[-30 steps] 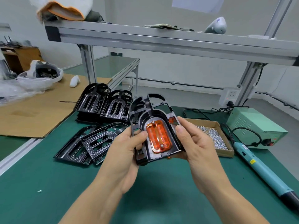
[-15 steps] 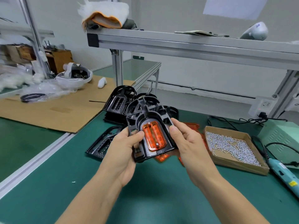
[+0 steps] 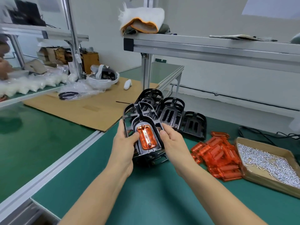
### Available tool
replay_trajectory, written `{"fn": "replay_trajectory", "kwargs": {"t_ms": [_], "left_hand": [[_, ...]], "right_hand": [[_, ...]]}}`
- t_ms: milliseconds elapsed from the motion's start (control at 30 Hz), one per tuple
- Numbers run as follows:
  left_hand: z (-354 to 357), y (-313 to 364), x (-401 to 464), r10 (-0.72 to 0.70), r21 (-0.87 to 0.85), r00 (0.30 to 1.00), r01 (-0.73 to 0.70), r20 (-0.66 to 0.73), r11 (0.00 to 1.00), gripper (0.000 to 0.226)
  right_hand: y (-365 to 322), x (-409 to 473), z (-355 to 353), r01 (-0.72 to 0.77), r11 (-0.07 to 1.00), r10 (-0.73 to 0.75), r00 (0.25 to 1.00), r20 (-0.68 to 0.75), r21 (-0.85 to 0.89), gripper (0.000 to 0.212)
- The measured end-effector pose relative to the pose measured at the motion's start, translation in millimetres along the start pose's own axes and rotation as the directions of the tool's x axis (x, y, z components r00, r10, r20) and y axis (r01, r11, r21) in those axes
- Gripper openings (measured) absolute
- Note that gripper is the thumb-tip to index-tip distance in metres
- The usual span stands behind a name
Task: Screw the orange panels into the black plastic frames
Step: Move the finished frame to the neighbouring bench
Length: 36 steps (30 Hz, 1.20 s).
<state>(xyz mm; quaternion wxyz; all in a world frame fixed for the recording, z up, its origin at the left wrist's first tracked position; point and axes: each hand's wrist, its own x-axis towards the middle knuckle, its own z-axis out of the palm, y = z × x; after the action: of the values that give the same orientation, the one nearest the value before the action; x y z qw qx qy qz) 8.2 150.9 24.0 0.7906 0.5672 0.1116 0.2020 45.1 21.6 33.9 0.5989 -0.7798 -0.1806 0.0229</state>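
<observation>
Above the green mat (image 3: 154, 197) of the bench, I am holding a black frame (image 3: 142, 122) with both hands, an orange panel (image 3: 146, 138) sitting in its recess. My left hand (image 3: 124, 143) is gripping the frame's left edge, thumb curled onto the panel's rim; my right hand (image 3: 172, 143) is clasping the right edge, thumb on the front, the other fingers hidden behind. Under the frame a stack (image 3: 151, 157) of more black parts is lying on the mat, and behind it empty frames (image 3: 172, 114) are standing in a row. To the right a heap of loose panels (image 3: 215, 155) is lying just beside a cardboard tray (image 3: 263, 179) of small silver screws (image 3: 266, 161). To the left a sheet of cardboard (image 3: 81, 109) is covering the mat, carrying a headset (image 3: 103, 75) in plastic wrap and a white controller (image 3: 127, 84). An aluminium shelf (image 3: 211, 47) is spanning the bench overhead, with folded cloth (image 3: 141, 20) on its left end. White walls are closing the room behind, and a second, cluttered bench (image 3: 32, 73) is running along the far left.
</observation>
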Motion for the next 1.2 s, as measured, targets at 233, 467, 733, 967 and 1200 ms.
{"fn": "replay_trajectory", "kwargs": {"t_ms": [233, 467, 733, 967, 1200], "left_hand": [[-38.9, -5.6, 22.1, -0.023, -0.007, 0.983, 0.022, -0.182, 1.0, 0.065], [-86.5, -2.8, 37.3, -0.001, 0.054, 0.934, 0.022, -0.358, 0.998, 0.065], [-140.7, 8.6, 61.1, -0.015, 0.074, 0.832, 0.067, -0.554, 0.995, 0.069], [-179.1, 9.6, 91.1, 0.006, 0.176, 0.752, 0.146, -0.659, 0.973, 0.062], [-191.8, 5.1, 110.1, 0.071, 0.301, 0.69, 0.219, -0.721, 0.928, 0.067]], "right_hand": [[5.9, 19.2, 50.5, 0.006, 0.995, 0.004, 0.996, 0.093, -0.103, 0.051], [4.7, 39.2, 110.5, 0.077, 0.97, -0.025, 0.975, 0.22, -0.23, 0.054], [-3.1, 56.7, 174.6, 0.213, 0.909, -0.093, 0.942, 0.324, -0.358, 0.042], [-5.4, 72.3, 223.4, 0.266, 0.877, -0.079, 0.902, 0.425, -0.4, 0.049], [-3.0, 89.0, 248.6, 0.305, 0.829, -0.042, 0.87, 0.491, -0.469, 0.056]]}}
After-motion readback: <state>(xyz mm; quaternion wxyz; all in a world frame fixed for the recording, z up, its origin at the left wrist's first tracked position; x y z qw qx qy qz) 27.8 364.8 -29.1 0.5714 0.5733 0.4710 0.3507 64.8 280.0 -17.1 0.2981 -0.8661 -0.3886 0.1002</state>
